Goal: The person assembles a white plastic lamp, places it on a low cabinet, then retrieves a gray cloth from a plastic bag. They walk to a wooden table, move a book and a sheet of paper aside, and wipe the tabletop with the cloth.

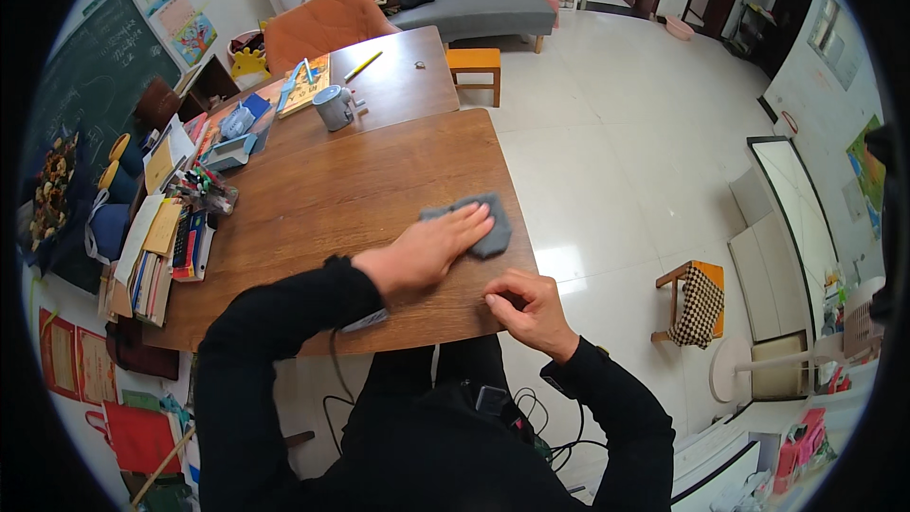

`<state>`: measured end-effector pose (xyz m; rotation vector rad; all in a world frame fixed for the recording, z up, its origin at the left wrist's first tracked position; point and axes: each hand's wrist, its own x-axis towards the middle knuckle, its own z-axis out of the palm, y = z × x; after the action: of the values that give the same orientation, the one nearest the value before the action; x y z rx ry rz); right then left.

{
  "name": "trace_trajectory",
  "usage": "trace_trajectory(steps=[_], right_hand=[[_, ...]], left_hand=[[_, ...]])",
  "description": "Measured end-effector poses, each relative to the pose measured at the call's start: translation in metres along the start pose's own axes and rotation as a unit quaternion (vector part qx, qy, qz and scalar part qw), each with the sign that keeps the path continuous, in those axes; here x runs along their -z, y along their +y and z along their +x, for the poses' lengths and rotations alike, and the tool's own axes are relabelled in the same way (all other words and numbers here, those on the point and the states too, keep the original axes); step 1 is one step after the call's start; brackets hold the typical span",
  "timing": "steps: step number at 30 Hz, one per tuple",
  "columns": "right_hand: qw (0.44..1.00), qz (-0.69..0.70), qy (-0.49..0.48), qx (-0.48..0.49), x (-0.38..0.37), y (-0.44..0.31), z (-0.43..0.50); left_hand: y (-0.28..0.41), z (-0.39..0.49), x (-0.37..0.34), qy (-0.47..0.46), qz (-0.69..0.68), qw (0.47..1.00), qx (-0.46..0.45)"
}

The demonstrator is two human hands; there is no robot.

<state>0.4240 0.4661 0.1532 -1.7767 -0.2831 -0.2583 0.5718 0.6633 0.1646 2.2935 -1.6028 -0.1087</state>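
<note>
My left hand (pixel 434 245) lies flat on a folded grey cloth (pixel 494 231) near the right edge of the wooden table (pixel 341 192), pressing it against the tabletop with the fingers stretched over it. Beside the table's front right corner, my right hand (pixel 526 306) is loosely curled, thumb towards the fingertips, and nothing shows in it. Part of the cloth is hidden under my left palm and fingers.
A pencil sharpener (pixel 334 107), a yellow pencil (pixel 363 65) and a book (pixel 306 89) lie towards the far end. Along the left side stand books (pixel 153 277) and a pen holder (pixel 220 195). A cable (pixel 338 370) hangs over the front edge; a stool (pixel 704 299) stands at right.
</note>
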Motion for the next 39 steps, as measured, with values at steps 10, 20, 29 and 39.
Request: trace_trajectory(steps=[10, 20, 29, 39], right_hand=[[1.0, 0.01, -0.003, -0.007, -0.004, 0.003, -0.001], [1.0, 0.0, 0.005, 0.002, -0.008, 0.008, -0.001], [1.0, 0.002, 0.004, -0.012, -0.005, 0.009, -0.003], [1.0, 0.007, -0.011, -0.013, -0.004, 0.008, -0.002]], left_hand=[[-0.075, -0.187, 0.049, 0.054, 0.101, 0.943, 0.313], [-0.024, -0.118, -0.005, 0.123, 0.036, 0.969, 0.213], [0.071, -0.15, 0.016, -0.002, -0.009, 0.992, 0.125], [0.002, -0.253, 0.056, 0.155, -0.09, 0.906, 0.383]])
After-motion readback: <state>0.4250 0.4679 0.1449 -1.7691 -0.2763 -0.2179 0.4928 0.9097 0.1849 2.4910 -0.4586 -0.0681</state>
